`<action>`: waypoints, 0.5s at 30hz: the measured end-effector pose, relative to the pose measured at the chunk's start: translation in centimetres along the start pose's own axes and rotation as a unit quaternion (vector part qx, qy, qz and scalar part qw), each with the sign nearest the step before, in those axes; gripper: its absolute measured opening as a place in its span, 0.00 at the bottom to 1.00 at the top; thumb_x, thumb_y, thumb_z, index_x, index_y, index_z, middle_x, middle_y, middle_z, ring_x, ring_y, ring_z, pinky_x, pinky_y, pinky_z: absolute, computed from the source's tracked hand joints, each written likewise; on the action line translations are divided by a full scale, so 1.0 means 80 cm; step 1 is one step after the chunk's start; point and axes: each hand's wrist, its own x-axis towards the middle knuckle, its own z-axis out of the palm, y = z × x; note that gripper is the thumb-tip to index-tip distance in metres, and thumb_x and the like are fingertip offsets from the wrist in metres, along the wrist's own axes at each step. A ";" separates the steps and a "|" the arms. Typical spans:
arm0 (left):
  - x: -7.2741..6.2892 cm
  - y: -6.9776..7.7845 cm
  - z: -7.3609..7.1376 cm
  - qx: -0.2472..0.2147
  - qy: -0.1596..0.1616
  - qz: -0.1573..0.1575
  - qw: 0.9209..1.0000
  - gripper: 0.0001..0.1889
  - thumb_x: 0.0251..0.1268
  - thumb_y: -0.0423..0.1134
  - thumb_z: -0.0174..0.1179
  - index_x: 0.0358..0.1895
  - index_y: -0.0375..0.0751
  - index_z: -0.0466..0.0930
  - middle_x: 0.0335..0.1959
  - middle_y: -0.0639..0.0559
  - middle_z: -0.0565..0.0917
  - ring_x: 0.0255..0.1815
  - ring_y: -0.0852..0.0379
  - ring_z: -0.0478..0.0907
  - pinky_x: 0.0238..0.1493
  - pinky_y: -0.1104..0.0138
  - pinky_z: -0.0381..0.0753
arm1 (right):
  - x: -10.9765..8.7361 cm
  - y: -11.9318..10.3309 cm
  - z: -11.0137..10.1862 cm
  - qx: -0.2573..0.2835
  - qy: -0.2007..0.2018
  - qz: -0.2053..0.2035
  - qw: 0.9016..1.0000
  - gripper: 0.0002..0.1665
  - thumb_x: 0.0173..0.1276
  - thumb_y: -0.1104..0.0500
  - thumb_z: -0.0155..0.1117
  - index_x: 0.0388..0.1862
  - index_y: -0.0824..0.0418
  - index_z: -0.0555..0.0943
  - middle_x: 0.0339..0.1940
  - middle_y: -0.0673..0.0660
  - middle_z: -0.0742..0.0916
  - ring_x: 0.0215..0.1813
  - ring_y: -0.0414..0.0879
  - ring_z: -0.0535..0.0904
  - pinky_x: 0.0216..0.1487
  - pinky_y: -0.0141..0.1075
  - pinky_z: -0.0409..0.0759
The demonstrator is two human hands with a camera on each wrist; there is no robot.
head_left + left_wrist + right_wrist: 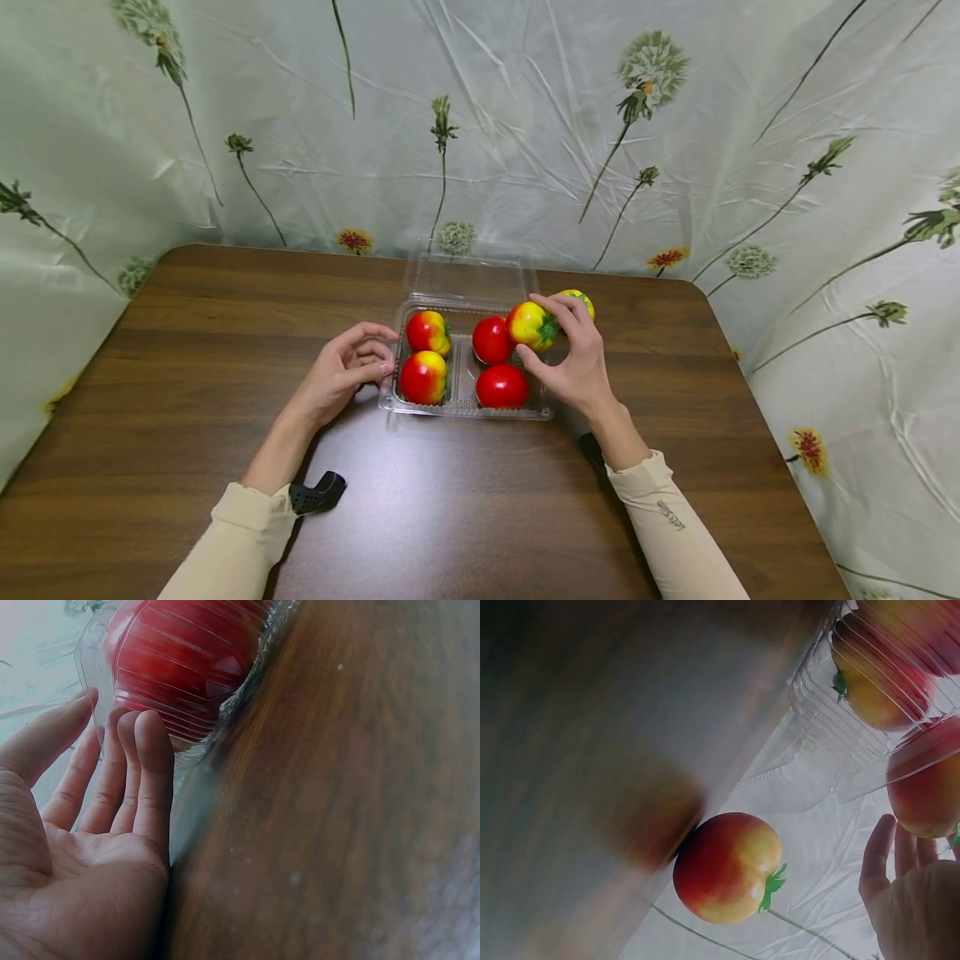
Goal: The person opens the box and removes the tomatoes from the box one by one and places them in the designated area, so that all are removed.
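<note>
My right hand (577, 358) pinches a red-and-yellow fruit (531, 326) with a green leafy top between thumb and fingers. It holds the fruit over the back right of a clear plastic container (463, 408), overlapping a red fruit (491, 340) in the head view. Another red fruit (502, 387) sits in front of that one. In the left half lie two red-and-yellow fruits, one at the back (427, 333) and one in front (423, 377). My left hand (348, 367) holds the container's left rim, thumb and fingertips at the edge; the left wrist view shows the fingers against its ribbed wall.
The container's clear lid (471, 277) stands open toward the back edge of the brown wooden table (465, 500). One more fruit (729, 868) lies on the table behind my right hand. A flower-patterned curtain (525, 133) hangs close behind the table.
</note>
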 end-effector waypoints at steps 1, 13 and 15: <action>0.000 0.000 0.000 0.000 -0.001 0.001 1.000 0.20 0.70 0.16 0.56 0.62 0.32 0.73 0.39 0.49 0.87 0.35 0.57 0.85 0.32 0.69 0.88 | 0.000 0.000 0.000 0.001 0.001 0.000 1.000 0.37 0.57 0.58 0.80 0.68 0.58 0.82 0.61 0.58 0.81 0.61 0.51 0.76 0.57 0.33 0.79; 0.001 -0.002 0.001 -0.010 -0.004 0.004 1.000 0.21 0.70 0.14 0.55 0.62 0.32 0.74 0.39 0.49 0.86 0.35 0.58 0.84 0.31 0.69 0.87 | -0.001 0.001 -0.004 -0.034 0.011 0.029 0.999 0.41 0.55 0.54 0.79 0.67 0.59 0.75 0.63 0.56 0.81 0.60 0.49 0.77 0.55 0.44 0.84; 0.001 -0.002 0.000 -0.009 -0.004 0.005 1.000 0.21 0.70 0.14 0.55 0.62 0.32 0.74 0.39 0.49 0.86 0.36 0.58 0.84 0.31 0.69 0.87 | 0.000 0.001 -0.005 -0.038 0.013 0.029 0.999 0.40 0.55 0.54 0.79 0.66 0.59 0.75 0.63 0.56 0.81 0.61 0.49 0.76 0.57 0.43 0.83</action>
